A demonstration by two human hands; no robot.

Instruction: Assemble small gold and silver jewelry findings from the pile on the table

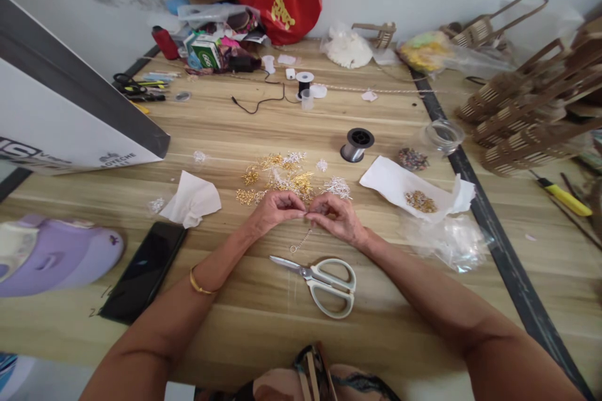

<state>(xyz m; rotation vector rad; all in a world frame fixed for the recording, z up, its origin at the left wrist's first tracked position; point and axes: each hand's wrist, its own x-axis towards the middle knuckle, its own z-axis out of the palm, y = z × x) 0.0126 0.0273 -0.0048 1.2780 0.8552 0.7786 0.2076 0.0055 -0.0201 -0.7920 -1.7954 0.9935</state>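
Observation:
My left hand (282, 208) and my right hand (335, 218) meet above the middle of the table, each pinched shut, fingertips almost touching. A short fine chain (301, 242) with a ring at its lower end trails from under the right fingertips. What lies between the left fingertips is too small to make out. Just beyond the hands are heaps of gold-coloured jewellery findings (301, 183) and a pile of silver-coloured pins (337, 187). Nearer to me lies a pair of scissors (313, 279) with pale handles, its blades pointing left.
A wire spool (357, 145) stands beyond the right hand. White paper (383, 180) holding brown bits, a clear jar (414, 155) and plastic bags (451, 241) lie to the right. At left are a phone (143, 272), a purple bottle (70, 257) and a large box (70, 113).

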